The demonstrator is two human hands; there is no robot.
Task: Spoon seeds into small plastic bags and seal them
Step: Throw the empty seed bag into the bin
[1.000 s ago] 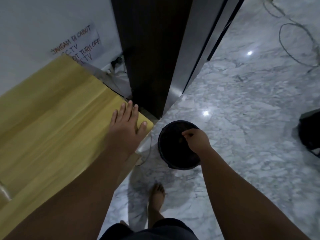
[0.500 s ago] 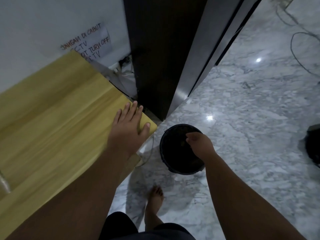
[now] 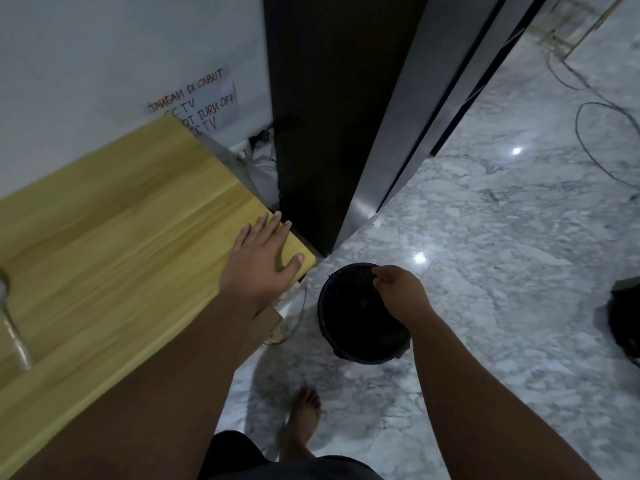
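Observation:
My left hand (image 3: 263,261) lies flat, fingers straight, on the near right corner of a yellow wooden table (image 3: 121,254). My right hand (image 3: 398,292) hovers over the rim of a black bucket (image 3: 346,327) standing on the marble floor beside that corner. Its fingers are bunched and point down into the bucket; whether they pinch anything is hidden. Inside, the bucket is dark, with a few small specks. No seeds, spoon or bags can be made out.
A clear plastic item (image 3: 14,330) lies at the table's left edge. A dark pillar with a metal door frame (image 3: 329,133) rises just behind the bucket. Cables (image 3: 588,133) trail over the floor at right, a black object (image 3: 627,317) sits far right, and my bare foot (image 3: 304,417) stands below.
The view has shifted slightly. My right hand stays over the bucket and its fingers have turned further down. My left hand remains flat on the table corner.

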